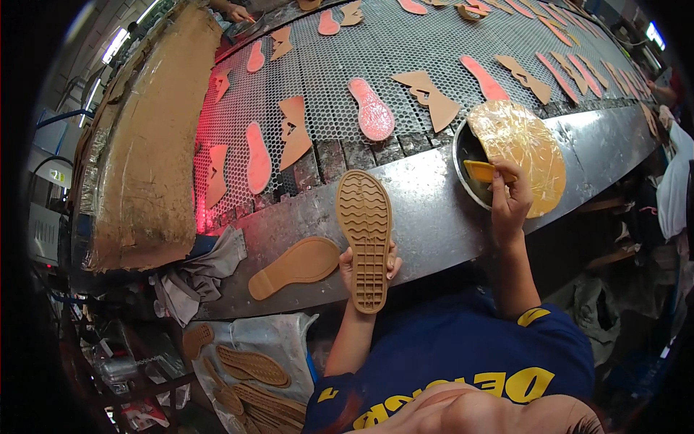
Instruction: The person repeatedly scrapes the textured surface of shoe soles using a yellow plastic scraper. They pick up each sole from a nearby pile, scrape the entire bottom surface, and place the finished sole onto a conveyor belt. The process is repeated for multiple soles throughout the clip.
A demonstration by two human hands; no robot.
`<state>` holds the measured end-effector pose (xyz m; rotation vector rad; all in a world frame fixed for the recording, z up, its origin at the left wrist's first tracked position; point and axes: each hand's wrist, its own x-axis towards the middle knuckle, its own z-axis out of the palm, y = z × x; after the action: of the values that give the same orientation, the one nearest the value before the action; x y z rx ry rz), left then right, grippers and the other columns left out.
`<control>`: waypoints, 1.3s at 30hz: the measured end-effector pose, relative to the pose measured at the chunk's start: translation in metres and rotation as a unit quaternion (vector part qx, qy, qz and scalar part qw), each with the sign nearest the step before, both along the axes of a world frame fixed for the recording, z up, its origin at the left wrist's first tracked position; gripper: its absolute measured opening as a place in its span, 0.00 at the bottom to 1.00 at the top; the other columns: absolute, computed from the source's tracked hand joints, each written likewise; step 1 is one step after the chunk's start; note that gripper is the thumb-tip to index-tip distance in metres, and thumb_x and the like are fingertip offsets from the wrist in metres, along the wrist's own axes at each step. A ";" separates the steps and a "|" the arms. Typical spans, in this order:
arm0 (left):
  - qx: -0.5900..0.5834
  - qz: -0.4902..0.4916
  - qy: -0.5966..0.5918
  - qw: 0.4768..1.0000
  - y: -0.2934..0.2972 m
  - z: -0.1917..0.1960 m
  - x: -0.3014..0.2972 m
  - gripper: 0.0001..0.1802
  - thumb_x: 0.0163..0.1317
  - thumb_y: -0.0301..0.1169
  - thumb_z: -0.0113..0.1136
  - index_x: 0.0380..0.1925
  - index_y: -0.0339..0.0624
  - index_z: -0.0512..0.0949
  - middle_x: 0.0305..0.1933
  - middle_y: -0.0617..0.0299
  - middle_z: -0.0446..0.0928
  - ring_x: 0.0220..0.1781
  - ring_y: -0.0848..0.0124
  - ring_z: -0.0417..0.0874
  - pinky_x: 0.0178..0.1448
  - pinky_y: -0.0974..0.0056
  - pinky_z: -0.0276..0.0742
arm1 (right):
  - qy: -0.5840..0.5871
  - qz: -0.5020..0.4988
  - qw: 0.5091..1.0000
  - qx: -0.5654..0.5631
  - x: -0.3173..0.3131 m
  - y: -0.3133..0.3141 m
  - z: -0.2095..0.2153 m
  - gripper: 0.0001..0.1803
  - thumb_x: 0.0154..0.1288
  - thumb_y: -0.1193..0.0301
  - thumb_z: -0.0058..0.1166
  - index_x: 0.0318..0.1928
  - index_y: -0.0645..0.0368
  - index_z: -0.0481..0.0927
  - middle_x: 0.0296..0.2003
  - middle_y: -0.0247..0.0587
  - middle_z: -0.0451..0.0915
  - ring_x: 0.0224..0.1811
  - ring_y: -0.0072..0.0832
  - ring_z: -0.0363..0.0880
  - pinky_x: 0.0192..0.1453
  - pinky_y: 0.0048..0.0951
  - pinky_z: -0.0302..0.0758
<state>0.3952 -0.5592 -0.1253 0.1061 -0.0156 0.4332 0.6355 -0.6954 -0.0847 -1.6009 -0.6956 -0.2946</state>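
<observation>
In the head view, a round metal bowl (pixel 457 160) sits on the metal ledge, its dark inside partly covered by a round yellowish lid (pixel 535 148) with a shiny, wrinkled surface. Below the ledge at left, a sack-like holder lined with clear plastic (pixel 293 334) contains several tan shoe outsoles (pixel 253 364), piled with treads showing on some.

The bare metal ledge (pixel 426 195) runs along a honeycomb-mesh conveyor (pixel 329 79), on which pink insoles (pixel 372 108) and tan notched cut-outs (pixel 428 98) lie spaced apart in rows. Red light falls over the mesh's left side, next to a hood faced with worn brown board (pixel 155 145). A grey cloth (pixel 206 271) hangs over the ledge's left end. Another person's hand (pixel 235 12) shows at the upper left.

The left hand (pixel 347 267) grips a tan ridged outsole (pixel 365 239) from behind, fingers curled round both edges, the sole upright with its tread facing the camera. Beside it, a smooth-faced sole (pixel 295 267) lies flat on the ledge. The right hand (pixel 512 194) pinches a flat yellow tool (pixel 478 172) over the bowl's uncovered part; whether the tool touches anything inside cannot be told.
</observation>
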 end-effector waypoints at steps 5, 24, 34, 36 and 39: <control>-0.002 0.002 -0.021 1.000 -0.001 -0.001 0.001 0.35 0.65 0.50 0.49 0.59 0.27 0.68 0.50 0.39 0.75 0.37 0.57 0.79 0.33 0.62 0.74 | 0.057 0.038 0.998 0.000 -0.003 -0.005 0.005 0.07 0.68 0.82 0.49 0.44 0.65 0.77 0.41 0.42 0.81 0.36 0.23 0.79 0.39 0.22 0.77; -0.008 0.006 0.017 1.000 -0.002 0.001 0.001 0.35 0.67 0.51 0.45 0.60 0.27 0.67 0.48 0.37 0.76 0.34 0.56 0.81 0.30 0.62 0.74 | 0.117 0.081 0.971 0.191 -0.024 0.010 0.012 0.08 0.74 0.74 0.47 0.48 0.65 0.74 0.49 0.50 0.78 0.46 0.28 0.78 0.48 0.29 0.81; 0.017 -0.039 0.049 0.998 -0.002 0.001 -0.006 0.37 0.65 0.52 0.43 0.60 0.29 0.68 0.51 0.40 0.77 0.35 0.60 0.81 0.30 0.64 0.79 | -0.096 0.230 0.968 0.034 -0.082 0.055 0.030 0.13 0.68 0.68 0.57 0.44 0.67 0.80 0.46 0.52 0.80 0.47 0.40 0.81 0.52 0.33 0.77; 0.012 -0.048 0.054 0.997 -0.003 0.001 -0.007 0.37 0.65 0.52 0.43 0.61 0.29 0.68 0.51 0.40 0.77 0.35 0.60 0.81 0.30 0.65 0.79 | -0.106 0.229 0.967 0.021 -0.081 0.059 0.028 0.13 0.68 0.68 0.58 0.44 0.67 0.80 0.46 0.52 0.80 0.47 0.40 0.81 0.52 0.33 0.77; 0.016 -0.059 0.039 0.997 -0.003 -0.003 -0.008 0.37 0.64 0.51 0.44 0.61 0.29 0.67 0.52 0.40 0.77 0.36 0.60 0.81 0.31 0.65 0.80 | -0.104 0.218 0.970 0.029 -0.081 0.062 0.025 0.13 0.67 0.68 0.59 0.44 0.67 0.80 0.46 0.51 0.80 0.47 0.39 0.81 0.51 0.32 0.77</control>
<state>0.3868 -0.5620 -0.1280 0.1526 0.0472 0.3104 0.5543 -0.6335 -0.0597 -1.3300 -1.1681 -0.1565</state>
